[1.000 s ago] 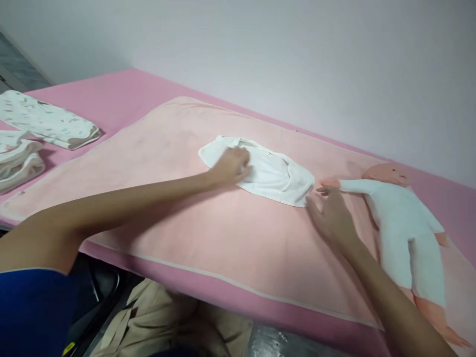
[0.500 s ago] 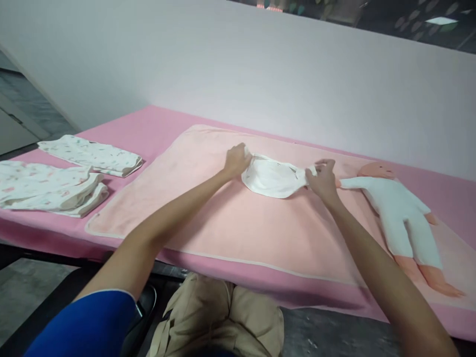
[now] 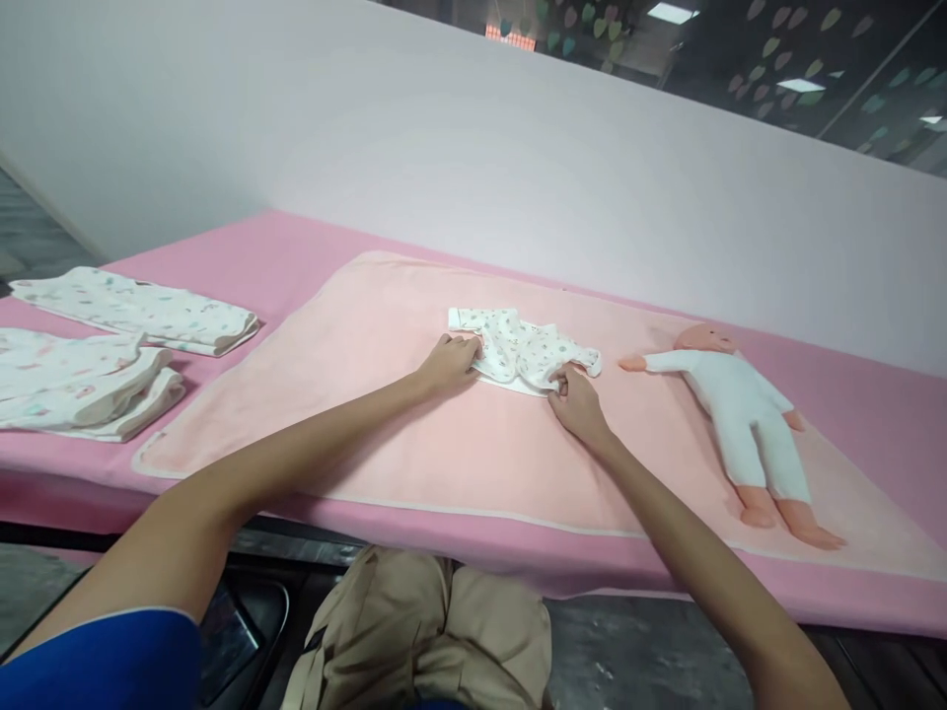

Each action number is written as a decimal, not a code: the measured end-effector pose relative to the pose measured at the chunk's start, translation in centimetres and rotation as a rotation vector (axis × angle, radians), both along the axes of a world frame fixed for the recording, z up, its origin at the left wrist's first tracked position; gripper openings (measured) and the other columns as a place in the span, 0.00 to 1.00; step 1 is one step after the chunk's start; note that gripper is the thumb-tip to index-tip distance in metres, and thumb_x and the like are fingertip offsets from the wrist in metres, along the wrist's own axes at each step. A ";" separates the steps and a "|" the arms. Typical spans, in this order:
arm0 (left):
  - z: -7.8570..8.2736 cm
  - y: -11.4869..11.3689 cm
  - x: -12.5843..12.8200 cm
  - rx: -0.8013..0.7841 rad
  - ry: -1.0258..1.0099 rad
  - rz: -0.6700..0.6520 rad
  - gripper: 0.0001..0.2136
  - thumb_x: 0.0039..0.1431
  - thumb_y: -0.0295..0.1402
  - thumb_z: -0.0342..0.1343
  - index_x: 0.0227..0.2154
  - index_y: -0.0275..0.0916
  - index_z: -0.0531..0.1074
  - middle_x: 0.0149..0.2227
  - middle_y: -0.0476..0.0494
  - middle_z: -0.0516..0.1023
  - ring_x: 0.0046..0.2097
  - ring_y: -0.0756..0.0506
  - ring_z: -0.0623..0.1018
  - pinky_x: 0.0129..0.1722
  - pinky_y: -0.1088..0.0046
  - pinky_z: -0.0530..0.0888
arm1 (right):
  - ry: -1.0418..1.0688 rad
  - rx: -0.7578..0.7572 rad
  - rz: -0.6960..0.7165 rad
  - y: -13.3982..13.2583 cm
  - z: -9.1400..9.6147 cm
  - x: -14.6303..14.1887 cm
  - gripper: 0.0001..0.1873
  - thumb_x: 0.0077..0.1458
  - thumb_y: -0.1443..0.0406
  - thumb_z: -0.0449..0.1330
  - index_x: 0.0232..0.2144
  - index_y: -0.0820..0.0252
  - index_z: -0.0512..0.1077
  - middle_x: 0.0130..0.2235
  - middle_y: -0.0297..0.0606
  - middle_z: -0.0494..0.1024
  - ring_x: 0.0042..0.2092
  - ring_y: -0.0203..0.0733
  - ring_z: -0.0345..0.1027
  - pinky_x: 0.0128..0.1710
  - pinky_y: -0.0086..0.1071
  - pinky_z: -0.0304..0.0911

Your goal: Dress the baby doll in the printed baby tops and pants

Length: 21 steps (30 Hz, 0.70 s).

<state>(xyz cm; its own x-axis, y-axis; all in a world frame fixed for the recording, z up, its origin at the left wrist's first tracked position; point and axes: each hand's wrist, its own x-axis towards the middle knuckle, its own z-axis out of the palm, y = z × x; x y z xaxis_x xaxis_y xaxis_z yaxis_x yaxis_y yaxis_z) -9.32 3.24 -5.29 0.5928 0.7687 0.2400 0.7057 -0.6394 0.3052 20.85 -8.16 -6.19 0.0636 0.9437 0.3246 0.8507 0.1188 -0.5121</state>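
A small white baby shirt (image 3: pixel 522 347) with a tiny print lies on the peach blanket (image 3: pixel 414 463), its sleeves spread to both sides. My left hand (image 3: pixel 451 361) pinches its near left edge. At the near right edge, the fingers of my right hand (image 3: pixel 575 396) are closed on the cloth. A baby doll (image 3: pixel 740 404) in a white suit lies on its back to the right, one arm stretched toward the shirt.
Folded printed baby clothes (image 3: pixel 140 306) and a second folded pile (image 3: pixel 81 385) lie on the left of the pink-covered table (image 3: pixel 244 261). A white wall (image 3: pixel 473 148) rises behind it. My knees are at the near edge.
The shirt has gone from a plain white side held at its ends to lying with its printed side up. Both hands have moved nearer me, and the right one also leftward.
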 end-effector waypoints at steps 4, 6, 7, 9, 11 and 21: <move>2.4 -3.3 -1.0 -0.060 -0.054 0.027 0.12 0.60 0.33 0.53 0.46 0.43 0.66 0.37 0.46 0.82 0.41 0.38 0.81 0.58 0.57 0.69 | 0.077 0.004 -0.040 -3.7 3.2 -1.0 0.13 0.57 0.61 0.60 0.45 0.53 0.71 0.32 0.32 0.73 0.36 0.48 0.71 0.40 0.39 0.64; 3.5 -6.6 -3.0 -0.082 -0.066 0.002 0.11 0.61 0.35 0.53 0.46 0.45 0.65 0.35 0.49 0.81 0.37 0.39 0.80 0.56 0.58 0.70 | 0.069 -0.005 -0.014 -7.6 4.6 -1.2 0.16 0.56 0.62 0.61 0.48 0.51 0.71 0.33 0.32 0.73 0.36 0.48 0.72 0.39 0.38 0.63; 3.9 -8.5 -4.2 -0.096 -0.044 -0.027 0.11 0.61 0.37 0.53 0.46 0.46 0.66 0.35 0.49 0.81 0.36 0.38 0.80 0.55 0.58 0.70 | 0.050 -0.036 0.020 -9.8 5.1 -1.3 0.18 0.56 0.63 0.61 0.50 0.51 0.71 0.33 0.31 0.73 0.35 0.47 0.71 0.38 0.38 0.63; 4.6 -12.5 -6.3 -0.141 0.041 -0.088 0.10 0.61 0.38 0.53 0.45 0.47 0.68 0.34 0.48 0.81 0.36 0.37 0.79 0.52 0.57 0.71 | -0.005 -0.109 0.114 -13.8 5.6 -1.5 0.21 0.56 0.65 0.61 0.52 0.51 0.70 0.34 0.31 0.73 0.32 0.46 0.70 0.37 0.38 0.63; 4.8 -16.0 -7.8 -0.185 0.135 -0.152 0.09 0.62 0.39 0.53 0.43 0.47 0.70 0.32 0.47 0.80 0.36 0.36 0.79 0.50 0.57 0.72 | -0.083 -0.171 0.239 -16.9 5.2 -1.7 0.21 0.58 0.67 0.60 0.54 0.50 0.71 0.33 0.32 0.73 0.32 0.46 0.69 0.36 0.39 0.63; 4.8 -19.6 -9.9 -0.025 0.375 -0.287 0.13 0.69 0.44 0.58 0.44 0.39 0.77 0.49 0.34 0.80 0.49 0.34 0.79 0.53 0.54 0.72 | -0.361 0.084 0.386 -21.8 1.9 -1.1 0.09 0.68 0.65 0.61 0.49 0.53 0.77 0.48 0.45 0.76 0.47 0.52 0.70 0.49 0.48 0.66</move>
<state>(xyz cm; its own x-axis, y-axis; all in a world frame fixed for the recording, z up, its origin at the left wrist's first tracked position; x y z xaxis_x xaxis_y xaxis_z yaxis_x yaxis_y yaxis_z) -19.22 -16.38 -0.54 0.8246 0.5637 -0.0479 0.5657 -0.8206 0.0810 19.70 -29.94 -4.26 -0.4128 0.8464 0.3366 0.8573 0.4858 -0.1702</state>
